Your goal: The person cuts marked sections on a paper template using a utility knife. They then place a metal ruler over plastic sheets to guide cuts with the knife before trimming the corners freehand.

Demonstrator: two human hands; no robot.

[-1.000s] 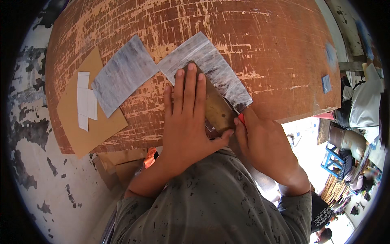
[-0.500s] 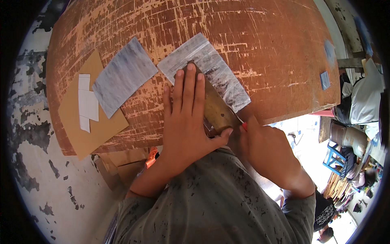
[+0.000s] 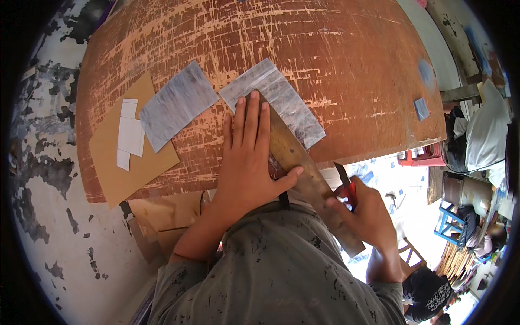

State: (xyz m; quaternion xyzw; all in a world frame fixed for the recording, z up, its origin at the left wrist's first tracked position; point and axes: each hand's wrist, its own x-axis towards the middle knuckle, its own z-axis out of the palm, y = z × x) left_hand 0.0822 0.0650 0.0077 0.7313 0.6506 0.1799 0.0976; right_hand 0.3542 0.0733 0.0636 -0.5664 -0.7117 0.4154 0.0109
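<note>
My left hand (image 3: 246, 154) lies flat with its fingers stretched out, pressing on a worn brass-coloured metal straightedge (image 3: 292, 146). The straightedge slants across a translucent grey sheet (image 3: 287, 97) and runs out past the table's near edge. In my right hand (image 3: 371, 214) is a red-handled utility knife (image 3: 348, 194), its dark blade pointing up and clear of the sheet. My right thumb is beside the straightedge's near part; whether it touches cannot be told. Part of the sheet is hidden beneath the straightedge and my left hand.
Left of the sheet lie another grey sheet (image 3: 179, 105) and a tan board (image 3: 108, 173) with white paper pieces (image 3: 130, 135) on it. The scratched brown table (image 3: 368, 65) ends near my body. A small blue-grey piece (image 3: 421, 109) sits at right; a blue stool (image 3: 448, 223) stands beyond.
My right hand with the knife has moved down and right, away from the sheet, and the blade has come off the straightedge's side. My left hand still presses the straightedge. The view has shifted slightly.
</note>
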